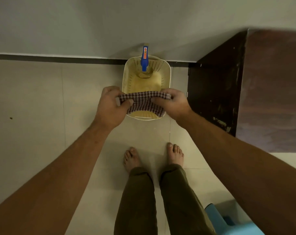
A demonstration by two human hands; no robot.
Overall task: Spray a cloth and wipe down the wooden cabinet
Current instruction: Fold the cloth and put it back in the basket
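Observation:
A checked maroon-and-white cloth (143,103) is stretched between my two hands above a cream plastic basket (165,73) on the floor. My left hand (110,107) grips the cloth's left end and my right hand (173,105) grips its right end. Inside the basket, at its far side, stands a spray bottle with a blue trigger head (144,59); its body is seen from above and mostly hidden. The dark wooden cabinet (271,90) stands to the right, its top and left side in view.
Pale floor tiles run to a grey wall with a dark skirting strip (59,58). My bare feet (154,156) stand just behind the basket. A blue plastic stool (228,221) shows at the bottom right.

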